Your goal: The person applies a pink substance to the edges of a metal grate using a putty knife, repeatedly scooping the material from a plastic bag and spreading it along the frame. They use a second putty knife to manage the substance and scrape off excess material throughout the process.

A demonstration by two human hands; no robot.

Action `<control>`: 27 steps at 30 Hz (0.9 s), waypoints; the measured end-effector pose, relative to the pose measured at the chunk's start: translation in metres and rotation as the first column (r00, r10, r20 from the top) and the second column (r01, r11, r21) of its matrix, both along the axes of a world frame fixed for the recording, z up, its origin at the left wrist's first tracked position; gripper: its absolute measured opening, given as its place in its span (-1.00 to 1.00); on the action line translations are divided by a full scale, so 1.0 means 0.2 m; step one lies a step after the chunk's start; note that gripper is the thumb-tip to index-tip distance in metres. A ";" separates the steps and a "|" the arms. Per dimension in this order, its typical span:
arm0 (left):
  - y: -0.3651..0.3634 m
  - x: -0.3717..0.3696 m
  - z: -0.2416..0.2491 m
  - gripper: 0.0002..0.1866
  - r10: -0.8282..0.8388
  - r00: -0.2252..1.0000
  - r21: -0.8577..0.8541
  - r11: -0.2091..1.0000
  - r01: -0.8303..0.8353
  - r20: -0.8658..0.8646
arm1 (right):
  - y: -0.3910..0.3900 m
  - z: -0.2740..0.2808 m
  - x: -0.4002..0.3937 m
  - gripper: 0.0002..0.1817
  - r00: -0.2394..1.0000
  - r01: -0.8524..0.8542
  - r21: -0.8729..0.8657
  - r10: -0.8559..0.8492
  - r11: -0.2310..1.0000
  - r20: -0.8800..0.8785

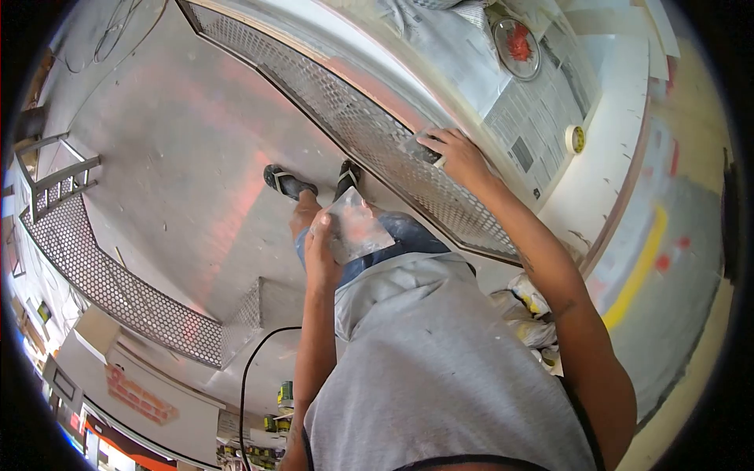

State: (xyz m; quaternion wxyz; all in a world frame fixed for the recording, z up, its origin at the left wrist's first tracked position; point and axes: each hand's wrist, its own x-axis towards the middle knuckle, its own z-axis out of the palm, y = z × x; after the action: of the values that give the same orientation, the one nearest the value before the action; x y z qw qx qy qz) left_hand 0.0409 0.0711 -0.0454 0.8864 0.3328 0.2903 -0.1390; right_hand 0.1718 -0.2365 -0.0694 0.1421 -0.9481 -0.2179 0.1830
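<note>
My left hand (319, 239) grips a flat, square plate (357, 228) by its left edge. The plate is greyish and smeared with pink, and I hold it in front of my thighs. Further right, my right hand (459, 153) is closed around a small dark, flat scraper-like tool (428, 147); its exact kind is hard to make out. That hand reaches over the perforated metal walkway (345, 110), close to the long pale edge (440, 102) beside it. Whether the tool touches that edge cannot be told.
A round tin (517, 47) with red material stands on paper-covered surface to the upper right. Beside the newspaper (534, 118) lies a masking tape roll (576, 140). Another perforated walkway (118, 275) and a metal ladder (63, 177) are at left. A black cable (250, 377) runs near my left arm.
</note>
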 end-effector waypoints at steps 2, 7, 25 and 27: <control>0.01 0.04 0.07 -0.49 -0.021 1.000 -0.028 0.999 0.022 0.019 | 0.08 0.20 -0.03 -0.33 0.992 0.019 -0.180 -0.041 0.984 -0.116; -0.01 0.05 0.00 -0.50 -0.028 0.993 -0.083 0.996 0.019 -0.111 | 0.27 0.66 -0.26 -0.42 0.970 0.241 -0.060 -0.243 0.969 -0.026; 0.13 0.36 0.69 -0.57 -0.576 0.800 -0.095 0.798 0.595 0.170 | 0.23 0.28 -0.49 -0.61 0.720 0.648 0.518 -0.670 0.558 -0.179; 0.16 0.32 0.65 -0.60 -0.518 0.845 -0.120 0.838 0.532 0.130 | 0.16 0.14 -0.41 -0.64 0.649 0.732 0.467 -0.716 0.496 -0.256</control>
State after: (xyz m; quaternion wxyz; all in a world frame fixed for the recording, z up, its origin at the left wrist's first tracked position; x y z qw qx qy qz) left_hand 0.1045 0.1022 0.0844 0.8492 0.3373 0.1353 -0.3830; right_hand 0.0894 -0.2045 -0.0412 0.4651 -0.8692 0.1597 0.0519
